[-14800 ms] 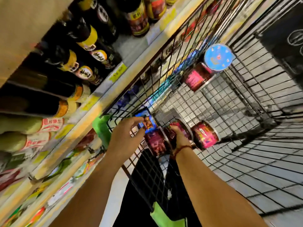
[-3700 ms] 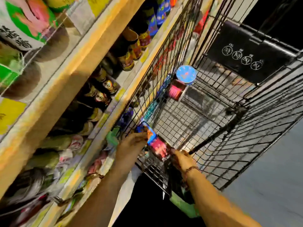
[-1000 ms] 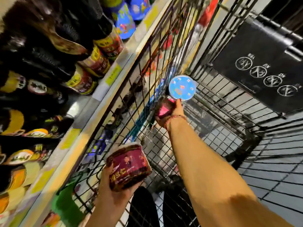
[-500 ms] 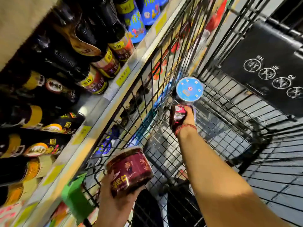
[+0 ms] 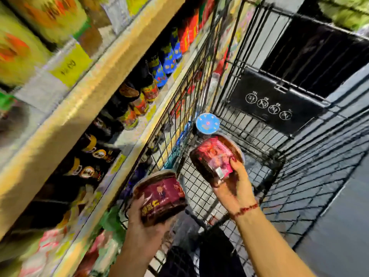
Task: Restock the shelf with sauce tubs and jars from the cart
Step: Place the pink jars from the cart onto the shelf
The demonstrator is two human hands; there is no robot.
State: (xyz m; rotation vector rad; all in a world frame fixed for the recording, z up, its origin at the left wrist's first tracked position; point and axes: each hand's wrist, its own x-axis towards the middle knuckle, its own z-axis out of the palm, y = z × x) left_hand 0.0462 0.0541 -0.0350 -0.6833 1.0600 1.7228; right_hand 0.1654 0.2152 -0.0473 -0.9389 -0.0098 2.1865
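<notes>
Sauce tub (image 5: 159, 198) clasped underneath by the left grip (image 5: 143, 226) at the near rim of the cart (image 5: 201, 188), and a second tub (image 5: 215, 156) clasped by the right grip (image 5: 233, 188) above the cart floor, look stiff, slick-walled and fairly heavy, best cupped round base and side.

- Maroon tub (image 5: 159, 196): label was deep maroon with yellow characters and a small printed figure; the band below was dark brown.
- Pink-labelled tub (image 5: 215, 156): label was bright pink and red with a white patch; the contents were dark.
- Round lid (image 5: 207, 123): was light blue with small dots and a red centre mark.
- Cart (image 5: 311, 176): was a black wire grid.
- Cart panel (image 5: 275, 96): was black with four white circled pictograms.
- Shelf (image 5: 60, 132): edge was tan-yellow.
- Price tag (image 5: 68, 66): was yellow.
- Bottles (image 5: 169, 58): labels were blue with yellow print.
- Packets (image 5: 188, 31): were red.
- Bracelet (image 5: 245, 209): was red.
</notes>
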